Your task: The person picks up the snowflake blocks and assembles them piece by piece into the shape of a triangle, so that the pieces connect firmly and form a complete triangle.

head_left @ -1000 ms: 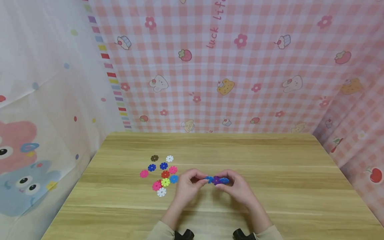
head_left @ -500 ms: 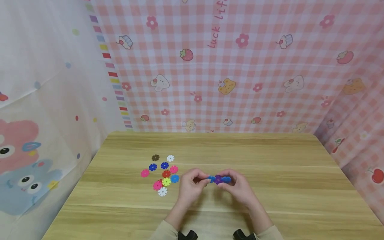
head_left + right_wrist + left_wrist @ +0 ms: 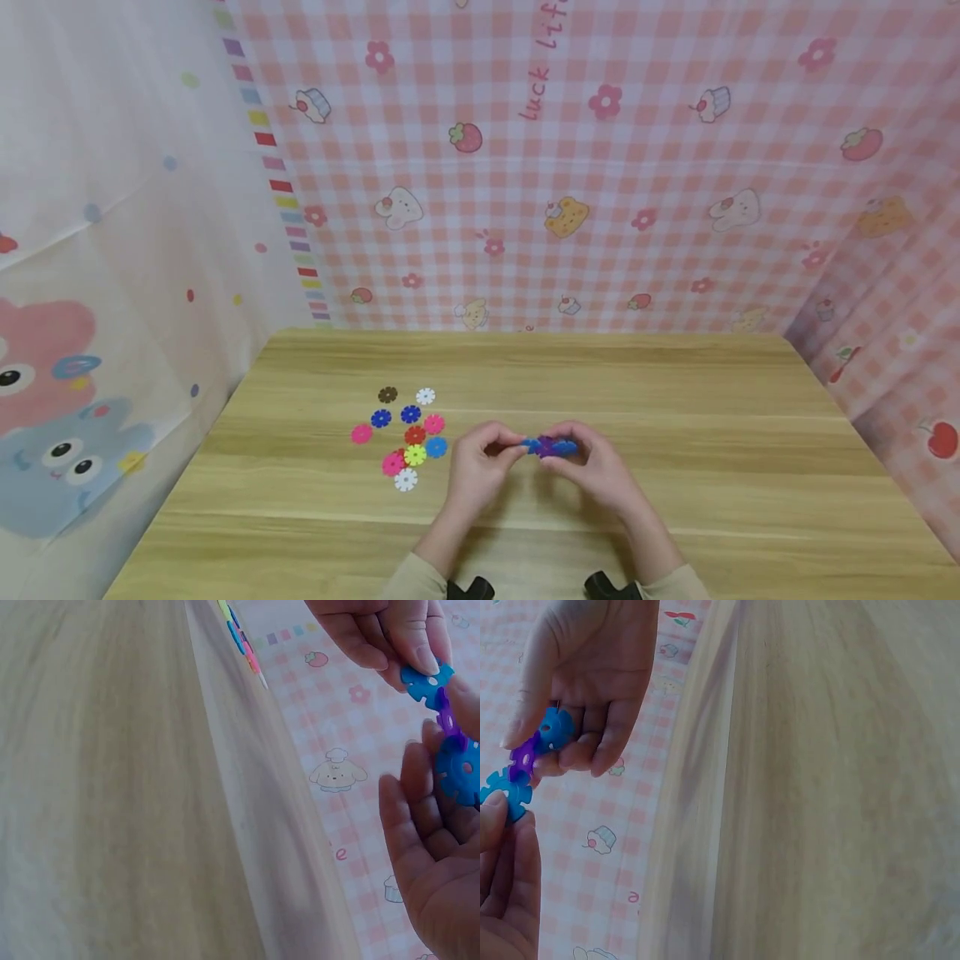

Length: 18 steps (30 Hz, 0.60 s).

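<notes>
Three notched plastic snowflake discs are joined in a short chain between my hands, above the table. A blue disc (image 3: 426,685) sits at the left end, pinched by my left hand (image 3: 480,465) between thumb and fingers. The purple disc (image 3: 525,757) is in the middle, set at an angle to its neighbours. My right hand (image 3: 597,468) grips the chain at the purple disc with thumb and forefinger. On the right end is another blue disc (image 3: 556,730), lying in front of the right hand's curled lower fingers in the left wrist view.
Left of my hands, several loose discs lie on the wooden table (image 3: 712,417): a brown disc (image 3: 387,395), a yellow disc (image 3: 415,455) overlapping its neighbours, a light blue disc (image 3: 437,447) and others. A checked cloth (image 3: 570,167) hangs behind the table.
Both hands stay nearly in place on the chain. The left hand has shifted slightly right, and the chain has tilted a little between the fingers.
</notes>
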### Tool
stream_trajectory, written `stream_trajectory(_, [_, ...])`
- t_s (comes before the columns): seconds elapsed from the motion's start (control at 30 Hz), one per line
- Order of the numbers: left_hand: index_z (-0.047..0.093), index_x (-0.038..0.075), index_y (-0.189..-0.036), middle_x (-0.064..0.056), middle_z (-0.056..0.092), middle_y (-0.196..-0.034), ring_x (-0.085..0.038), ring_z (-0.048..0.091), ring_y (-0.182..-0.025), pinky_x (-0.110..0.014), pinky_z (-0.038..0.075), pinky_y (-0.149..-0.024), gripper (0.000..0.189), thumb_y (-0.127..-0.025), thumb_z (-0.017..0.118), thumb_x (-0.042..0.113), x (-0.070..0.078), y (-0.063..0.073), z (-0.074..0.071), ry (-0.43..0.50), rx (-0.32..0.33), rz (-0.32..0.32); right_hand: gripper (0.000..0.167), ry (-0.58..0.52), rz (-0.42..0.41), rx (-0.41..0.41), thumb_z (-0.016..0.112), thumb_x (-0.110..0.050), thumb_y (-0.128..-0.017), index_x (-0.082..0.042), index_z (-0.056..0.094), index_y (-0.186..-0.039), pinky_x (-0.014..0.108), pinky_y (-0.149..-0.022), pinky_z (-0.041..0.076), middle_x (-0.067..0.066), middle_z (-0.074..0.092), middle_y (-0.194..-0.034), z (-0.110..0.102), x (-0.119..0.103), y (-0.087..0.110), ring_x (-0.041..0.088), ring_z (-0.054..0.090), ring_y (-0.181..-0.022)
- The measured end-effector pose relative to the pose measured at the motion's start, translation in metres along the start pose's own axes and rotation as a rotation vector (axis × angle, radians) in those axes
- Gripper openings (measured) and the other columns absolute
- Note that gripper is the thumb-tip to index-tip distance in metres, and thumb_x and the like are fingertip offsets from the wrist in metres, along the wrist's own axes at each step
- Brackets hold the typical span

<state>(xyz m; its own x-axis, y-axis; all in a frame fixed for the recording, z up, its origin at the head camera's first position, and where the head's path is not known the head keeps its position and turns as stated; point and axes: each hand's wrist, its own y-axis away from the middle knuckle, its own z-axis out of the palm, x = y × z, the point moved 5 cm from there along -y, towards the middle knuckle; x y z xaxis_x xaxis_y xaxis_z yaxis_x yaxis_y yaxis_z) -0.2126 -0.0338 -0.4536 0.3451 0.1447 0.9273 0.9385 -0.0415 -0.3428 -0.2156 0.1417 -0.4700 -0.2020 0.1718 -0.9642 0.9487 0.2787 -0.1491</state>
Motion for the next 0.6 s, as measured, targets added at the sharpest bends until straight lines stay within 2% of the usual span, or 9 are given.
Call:
stream_trajectory(0.23, [0.073, 0.005, -0.083, -0.004, 0.07, -0.081, -0.015, 0.063, -0.075, -0.027, 0.056, -0.071, 0.01, -0.078, 0.08, -0.001, -0.0002, -0.0001, -0.0014, -0.017, -0.006, 0.011, 0.037, 0.008, -0.056, 0.018, 0.074, -0.006, -0.087, 0.001, 0.062, -0.121, 0.028, -0.089, 0.052, 0.016, 0.065, -0.115, -0.0006, 0.0007, -0.0001, 0.018, 0.062, -0.101])
stream_trajectory(0.37, [0.072, 0.005, -0.082, -0.002, 0.07, -0.08, -0.013, 0.063, -0.074, -0.027, 0.056, -0.071, 0.011, -0.078, 0.08, 0.0, -0.002, -0.0004, -0.0001, -0.015, -0.018, -0.001, 0.028, 0.018, -0.108, 0.039, 0.075, -0.007, -0.087, -0.003, 0.068, -0.113, 0.03, -0.088, 0.051, 0.011, 0.068, -0.111, -0.0003, -0.0019, -0.0002, 0.018, 0.062, -0.1])
stream_trajectory(0.5, [0.072, 0.005, -0.081, -0.003, 0.07, -0.079, -0.012, 0.063, -0.073, -0.025, 0.056, -0.069, 0.011, -0.078, 0.082, 0.002, -0.004, 0.0002, 0.0017, -0.02, -0.023, -0.002, 0.015, 0.028, -0.152, 0.076, 0.075, -0.005, -0.087, -0.004, 0.071, -0.102, 0.029, -0.082, 0.051, 0.01, 0.068, -0.103, 0.0, -0.0031, -0.0003, 0.016, 0.061, -0.094])
stream_trajectory(0.6, [0.072, 0.005, -0.082, -0.003, 0.07, -0.08, -0.013, 0.064, -0.073, -0.025, 0.055, -0.069, 0.011, -0.079, 0.082, 0.004, -0.0038, 0.0003, 0.0018, -0.03, -0.041, 0.006, 0.01, 0.025, -0.129, 0.1, 0.074, -0.004, -0.087, -0.004, 0.071, -0.097, 0.026, -0.077, 0.05, 0.01, 0.068, -0.1, -0.0007, -0.0017, -0.0003, 0.014, 0.06, -0.089])
